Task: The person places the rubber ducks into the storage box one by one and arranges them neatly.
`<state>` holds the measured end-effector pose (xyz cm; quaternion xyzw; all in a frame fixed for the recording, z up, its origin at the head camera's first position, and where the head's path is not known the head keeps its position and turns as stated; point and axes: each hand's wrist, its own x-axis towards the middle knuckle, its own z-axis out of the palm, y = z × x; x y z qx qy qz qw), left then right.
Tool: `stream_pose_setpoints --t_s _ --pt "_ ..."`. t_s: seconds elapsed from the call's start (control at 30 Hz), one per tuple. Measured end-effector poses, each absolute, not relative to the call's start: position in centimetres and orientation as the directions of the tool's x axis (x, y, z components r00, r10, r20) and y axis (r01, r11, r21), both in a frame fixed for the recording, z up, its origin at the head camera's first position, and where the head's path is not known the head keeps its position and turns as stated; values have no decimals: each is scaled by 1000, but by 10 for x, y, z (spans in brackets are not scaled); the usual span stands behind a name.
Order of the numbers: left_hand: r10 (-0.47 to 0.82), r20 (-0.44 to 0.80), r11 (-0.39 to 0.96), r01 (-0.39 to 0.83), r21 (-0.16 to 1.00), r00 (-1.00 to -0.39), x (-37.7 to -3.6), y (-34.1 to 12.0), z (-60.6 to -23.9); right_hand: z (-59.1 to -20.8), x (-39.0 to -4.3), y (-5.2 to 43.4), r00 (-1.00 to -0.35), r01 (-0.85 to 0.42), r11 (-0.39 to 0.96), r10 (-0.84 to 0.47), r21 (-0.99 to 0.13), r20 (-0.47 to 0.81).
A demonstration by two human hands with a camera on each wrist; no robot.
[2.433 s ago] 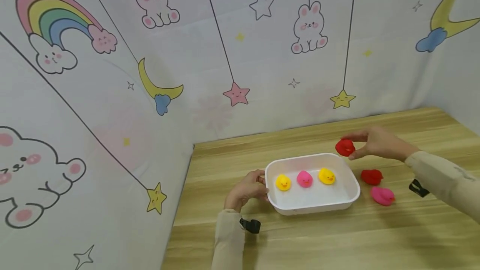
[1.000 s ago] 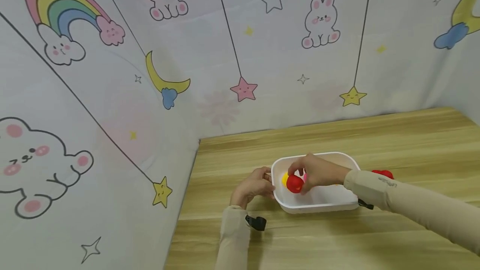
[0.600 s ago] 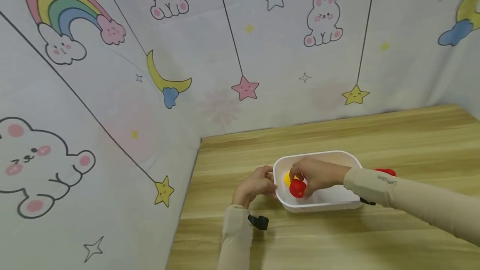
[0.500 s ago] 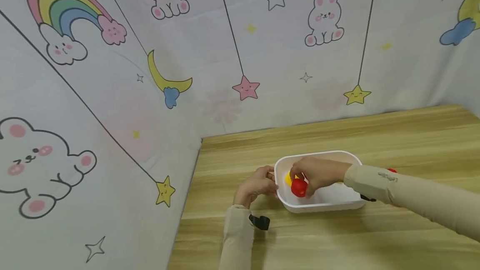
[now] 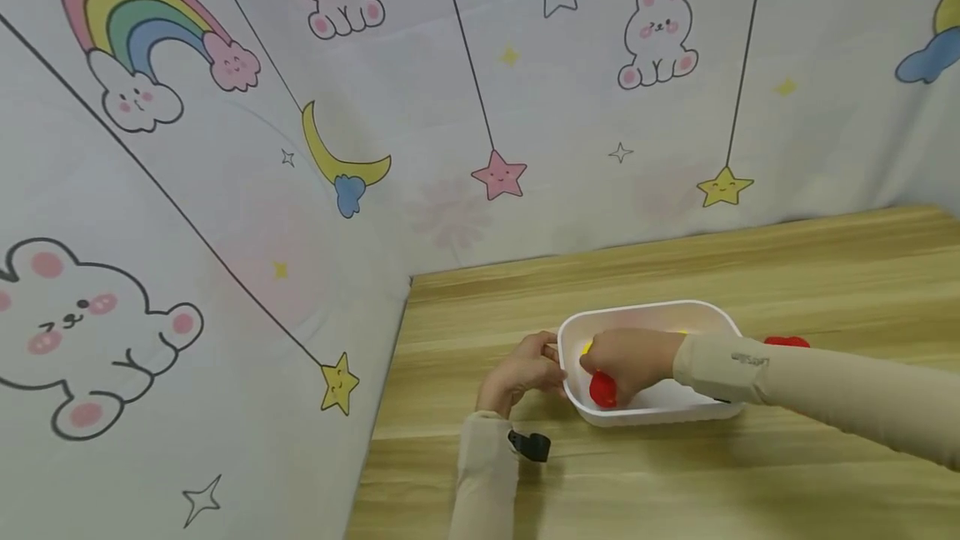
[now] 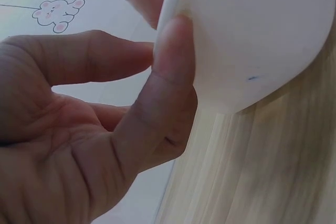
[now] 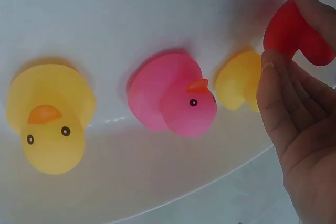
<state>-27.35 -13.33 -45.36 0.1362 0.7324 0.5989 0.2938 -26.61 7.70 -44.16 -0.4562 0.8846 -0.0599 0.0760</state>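
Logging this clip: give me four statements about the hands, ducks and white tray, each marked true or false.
1. The right hand pinches a red duck. True.
2. Each hand holds a duck. False: the left hand grips the edge of the white tray.
3. In the tray, the pink duck sits between two yellow ducks. True.
4. Every duck is inside the tray. False: another red duck lies on the table, partly hidden by the right sleeve.

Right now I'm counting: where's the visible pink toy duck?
The pink duck is centred in the right wrist view, between yellow ducks, in the white tray.
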Motion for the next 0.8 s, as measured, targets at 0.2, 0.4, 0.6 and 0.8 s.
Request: stream_pose_setpoints --t_s 0.2,0.4,0.6,0.8 --pt "552 -269 256 -146 956 -790 -272 -127 -451 -451 -261 82 -525 -851 525 -850 -3 -36" --pt "558 -262 260 -134 956 -787 -271 -125 -453 -449 -256 85 -533 -846 530 -844 47 -68" --pt "559 -262 269 -127 955 -787 -272 -128 -456 -428 -254 97 -644 -740 656 -755 -149 -123" --pt "550 -251 275 -111 955 -797 -272 -133 -457 -410 -250 130 -741 -490 624 -666 -609 -85"
